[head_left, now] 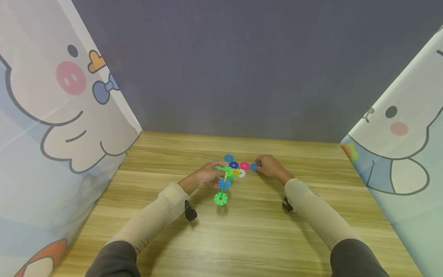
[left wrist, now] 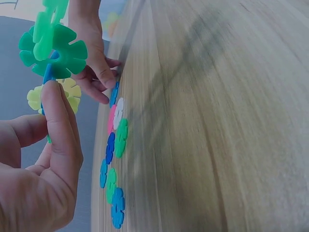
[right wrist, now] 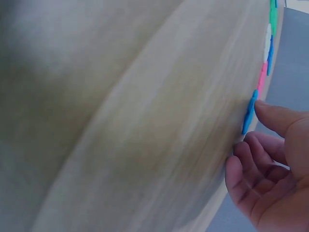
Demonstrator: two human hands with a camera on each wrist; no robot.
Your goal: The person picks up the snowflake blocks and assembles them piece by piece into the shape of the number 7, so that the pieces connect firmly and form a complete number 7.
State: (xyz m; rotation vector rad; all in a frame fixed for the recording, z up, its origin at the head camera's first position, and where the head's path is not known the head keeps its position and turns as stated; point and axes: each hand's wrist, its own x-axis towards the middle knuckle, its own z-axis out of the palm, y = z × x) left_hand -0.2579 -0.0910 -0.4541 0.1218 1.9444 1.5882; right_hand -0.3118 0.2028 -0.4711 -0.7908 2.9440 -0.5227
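Observation:
My left hand [head_left: 207, 175] [left wrist: 50, 179] pinches a joined piece of slotted flower-shaped discs above the table. A green disc [head_left: 220, 199] hangs at its near end, with a blue disc [head_left: 224, 184] behind it. In the left wrist view a green disc [left wrist: 70, 52] and a yellow disc [left wrist: 72, 92] stand by the fingertips. At the right end of the loose discs, my right hand [head_left: 272, 167] [right wrist: 285, 179] has its thumb at the edge of a flat blue disc [head_left: 253, 167] [right wrist: 249, 112], its other fingers loosely bent beside it.
Loose discs lie close together on the wooden table [head_left: 242, 231]: a pink one [head_left: 244, 166], a white one [head_left: 242, 173], a dark blue one [head_left: 233, 165], a light blue one [head_left: 228, 158] and green ones [left wrist: 121, 137]. A grey panel stands behind, with cartoon-printed panels at both sides.

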